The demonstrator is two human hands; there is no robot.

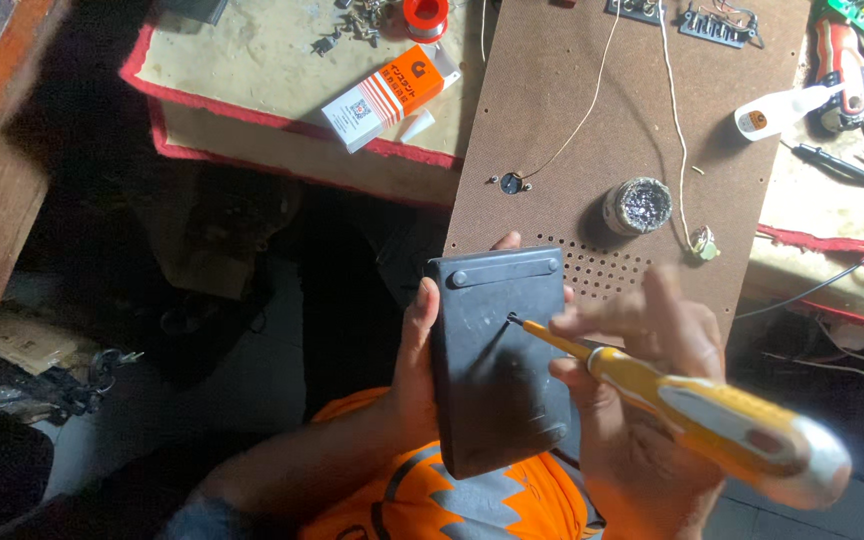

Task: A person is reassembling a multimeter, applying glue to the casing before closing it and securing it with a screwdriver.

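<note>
Both hands are busy: the left hand point(414, 365) grips the dark case point(497, 360) while the right hand point(642, 400) holds a yellow screwdriver point(692, 405) with its tip on a screw of the case, so the case looks closed and not yet opened.

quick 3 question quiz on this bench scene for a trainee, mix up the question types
1. True or false: the tip of the yellow screwdriver touches the face of the dark plastic casing.
2. Which hand grips the casing by its edge? A) left hand B) right hand
3. Fill in: the small round tin stands on the brown perforated ______.

Key
1. True: the tip meets the casing near its middle.
2. A: the left hand wraps the casing's side, while the right holds the screwdriver.
3. Board.
</note>
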